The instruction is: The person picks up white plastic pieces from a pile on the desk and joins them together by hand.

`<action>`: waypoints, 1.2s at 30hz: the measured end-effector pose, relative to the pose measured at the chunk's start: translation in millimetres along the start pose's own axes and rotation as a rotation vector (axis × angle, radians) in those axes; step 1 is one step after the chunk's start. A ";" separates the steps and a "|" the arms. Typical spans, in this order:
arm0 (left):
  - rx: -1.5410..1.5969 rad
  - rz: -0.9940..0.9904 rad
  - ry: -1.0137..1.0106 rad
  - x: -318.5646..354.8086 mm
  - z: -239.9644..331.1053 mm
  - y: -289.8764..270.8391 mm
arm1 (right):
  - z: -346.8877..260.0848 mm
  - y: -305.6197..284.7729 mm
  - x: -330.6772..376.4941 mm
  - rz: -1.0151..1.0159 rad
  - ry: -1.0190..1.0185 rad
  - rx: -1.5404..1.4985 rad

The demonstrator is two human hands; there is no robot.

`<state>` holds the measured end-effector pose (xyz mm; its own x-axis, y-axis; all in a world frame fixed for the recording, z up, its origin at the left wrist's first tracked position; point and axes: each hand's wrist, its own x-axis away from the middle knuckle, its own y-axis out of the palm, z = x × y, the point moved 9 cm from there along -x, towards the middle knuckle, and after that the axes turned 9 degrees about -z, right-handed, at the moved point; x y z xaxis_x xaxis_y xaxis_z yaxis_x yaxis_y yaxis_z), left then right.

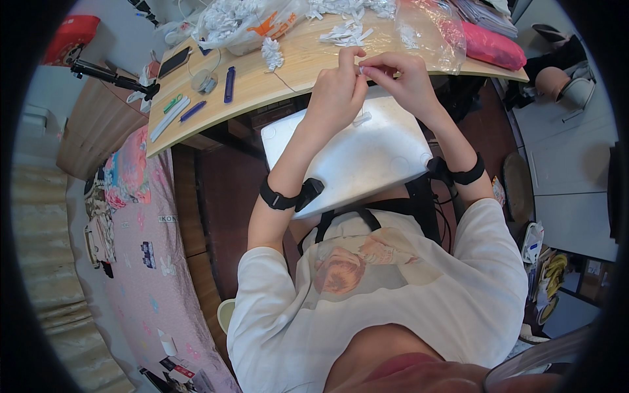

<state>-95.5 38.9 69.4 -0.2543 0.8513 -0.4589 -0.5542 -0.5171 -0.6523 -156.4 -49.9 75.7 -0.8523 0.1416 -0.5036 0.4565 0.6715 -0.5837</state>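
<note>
- my left hand (pixel 337 82) and right hand (pixel 403 75) meet at the desk (pixel 262 82) edge, fingertips pinched shut on 1 small white paper piece (pixel 361 66).
- a white board (pixel 354 157) lies on my lap below them.
- paper scraps (pixel 344 33) lie just beyond.

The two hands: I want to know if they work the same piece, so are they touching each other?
Touching. In the head view the left hand and right hand meet at the fingertips, pinching one small white piece above the wooden table.

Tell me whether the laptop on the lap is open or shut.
Shut: the silver laptop lies flat with its lid down, no screen or keys showing.
</note>
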 end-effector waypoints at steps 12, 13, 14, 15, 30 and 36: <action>0.063 0.069 0.029 2.0 -1.7 -8.3 | 0.8 -9.9 1.7 0.041 0.050 0.015; 0.064 0.068 0.030 1.9 -1.1 -8.6 | 1.9 -11.2 1.9 0.042 0.051 0.016; 0.153 0.044 0.002 1.9 -3.7 -7.3 | 3.0 -11.0 1.6 0.032 0.047 -0.032; 0.242 0.019 -0.025 1.9 -6.6 -5.3 | 4.0 -10.6 1.1 0.023 0.044 -0.079; 0.712 -0.192 -0.102 2.7 -23.2 12.9 | 33.5 5.1 7.4 -0.181 0.320 -0.592; 0.649 -0.201 -0.135 7.0 -21.7 13.7 | 32.0 2.4 7.7 -0.145 0.322 -0.549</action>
<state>-87.6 35.9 44.2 -0.1699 0.9503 -0.2608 -0.9523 -0.2264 -0.2045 -153.7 -70.5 50.0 -0.9682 0.1756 -0.1782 0.2073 0.9619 -0.1783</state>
